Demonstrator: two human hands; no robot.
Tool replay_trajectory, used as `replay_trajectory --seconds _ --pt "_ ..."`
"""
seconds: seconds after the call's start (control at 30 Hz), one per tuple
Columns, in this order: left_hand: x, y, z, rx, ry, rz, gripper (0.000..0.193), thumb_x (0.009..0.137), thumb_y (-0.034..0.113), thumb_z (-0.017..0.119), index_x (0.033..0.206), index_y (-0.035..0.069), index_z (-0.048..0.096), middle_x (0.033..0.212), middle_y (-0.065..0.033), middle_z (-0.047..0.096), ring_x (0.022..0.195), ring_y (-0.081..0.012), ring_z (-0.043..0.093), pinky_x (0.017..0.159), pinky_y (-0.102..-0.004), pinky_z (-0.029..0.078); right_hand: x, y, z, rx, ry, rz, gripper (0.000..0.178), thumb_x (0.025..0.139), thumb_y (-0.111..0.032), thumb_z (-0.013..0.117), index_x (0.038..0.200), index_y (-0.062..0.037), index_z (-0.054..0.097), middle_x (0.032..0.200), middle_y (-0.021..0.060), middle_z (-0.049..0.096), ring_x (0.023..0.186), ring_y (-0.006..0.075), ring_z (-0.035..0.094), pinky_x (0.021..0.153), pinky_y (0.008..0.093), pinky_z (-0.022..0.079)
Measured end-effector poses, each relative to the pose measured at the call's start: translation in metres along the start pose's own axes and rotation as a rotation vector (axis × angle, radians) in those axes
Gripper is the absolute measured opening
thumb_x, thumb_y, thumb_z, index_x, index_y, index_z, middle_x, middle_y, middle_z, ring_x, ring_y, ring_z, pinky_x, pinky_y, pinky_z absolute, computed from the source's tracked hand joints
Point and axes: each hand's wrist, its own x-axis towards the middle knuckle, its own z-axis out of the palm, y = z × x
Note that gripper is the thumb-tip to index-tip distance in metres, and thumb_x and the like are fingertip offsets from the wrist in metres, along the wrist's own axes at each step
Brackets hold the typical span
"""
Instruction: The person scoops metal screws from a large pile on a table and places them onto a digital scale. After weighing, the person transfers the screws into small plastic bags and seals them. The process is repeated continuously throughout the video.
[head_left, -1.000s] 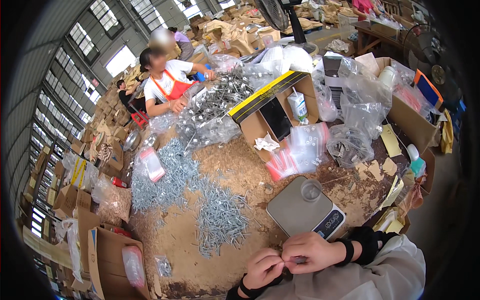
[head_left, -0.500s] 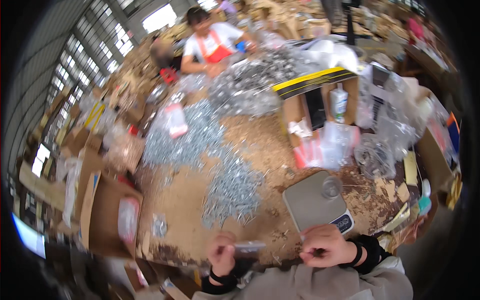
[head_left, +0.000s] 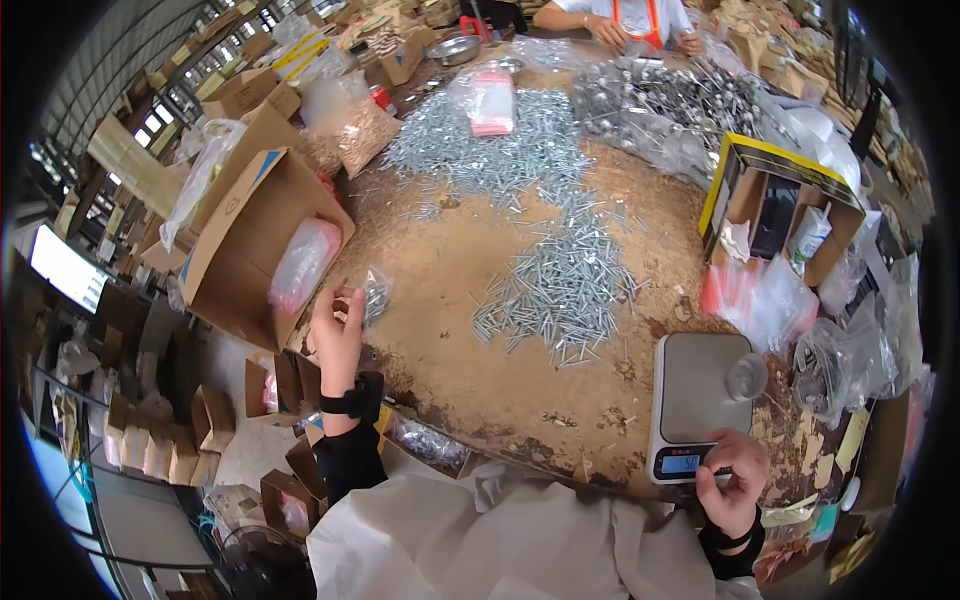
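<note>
My left hand point(head_left: 338, 325) is at the left side of the worktable, its fingers loosely curled with a gap between thumb and fingertips. A small clear bag of metal pieces point(head_left: 376, 294) lies right beside those fingertips. My right hand point(head_left: 735, 475) hovers at the front right corner of a digital scale point(head_left: 705, 385), over its lit display panel; thumb and forefinger stand apart with nothing visible between them. On the scale's right edge sits a small clear round cup point(head_left: 746, 377). A loose heap of silvery screws point(head_left: 565, 290) spreads across the middle of the table.
An open cardboard box point(head_left: 235, 265) with a filled clear bag point(head_left: 303, 265) stands left. At the right are a yellow-and-black-edged carton point(head_left: 735, 190) and plastic bags point(head_left: 765, 300). Large bagged metal parts point(head_left: 680, 110) lie at the back, where a co-worker's hands point(head_left: 607, 32) show.
My view has turned left. My left hand has moved left to the bag by the box, and the small clear bag it held no longer shows in it. My right hand is now at the scale's display.
</note>
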Motion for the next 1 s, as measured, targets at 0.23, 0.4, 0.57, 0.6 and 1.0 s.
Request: replay_trajectory --seconds 0.23,0.4,0.57,0.6,1.0 --pt "-0.008 0.090 0.057 0.021 -0.706 0.377 0.039 0.083 0.012 0.075 0.120 0.007 0.063 0.107 -0.0075 0.067 0.089 -0.0236 0.064 0.075 -0.0335 0.050 0.015 -0.013 -0.012 -0.272 0.009 0.215 0.021 0.074 -0.003 0.068 0.094 -0.0019 0.061 0.100 0.0139 0.063 0.093 0.0324 0.060 0.087 0.0393 0.047" --pt "-0.015 0.138 0.122 0.051 -0.841 0.645 0.059 0.078 0.021 0.079 0.131 0.010 0.055 0.118 -0.0132 0.060 0.106 -0.0343 0.060 0.090 -0.0410 0.050 0.017 -0.009 -0.023 -0.303 0.009 0.220 0.036 0.074 -0.003 0.068 0.109 -0.0009 0.061 0.116 0.0171 0.059 0.107 0.0365 0.057 0.096 0.0432 0.045" --pt "-0.033 0.143 0.155 0.230 -1.091 0.796 0.082 0.058 0.025 0.090 0.131 0.014 0.053 0.129 -0.0156 0.048 0.120 -0.0377 0.052 0.098 -0.0465 0.046 0.017 -0.004 -0.027 -0.356 -0.021 0.209 0.039 0.073 -0.003 0.069 0.111 -0.0026 0.062 0.118 0.0159 0.059 0.108 0.0369 0.057 0.095 0.0444 0.045" --pt "-0.036 0.146 0.157 0.252 -1.087 0.787 0.082 0.058 0.023 0.090 0.131 0.015 0.054 0.129 -0.0152 0.047 0.120 -0.0374 0.052 0.098 -0.0466 0.045 0.016 -0.004 -0.028 -0.366 -0.024 0.209 0.039 0.072 -0.003 0.070 0.111 -0.0029 0.062 0.118 0.0157 0.059 0.108 0.0370 0.057 0.095 0.0444 0.046" --pt "-0.053 0.149 0.156 0.233 -1.001 0.752 0.058 0.062 0.009 0.082 0.114 0.010 0.057 0.109 -0.0145 0.051 0.100 -0.0372 0.061 0.078 -0.0460 0.052 0.036 0.008 -0.031 -0.478 -0.083 0.139 0.033 0.072 -0.007 0.073 0.104 -0.0061 0.064 0.109 0.0109 0.062 0.107 0.0352 0.056 0.103 0.0508 0.041"
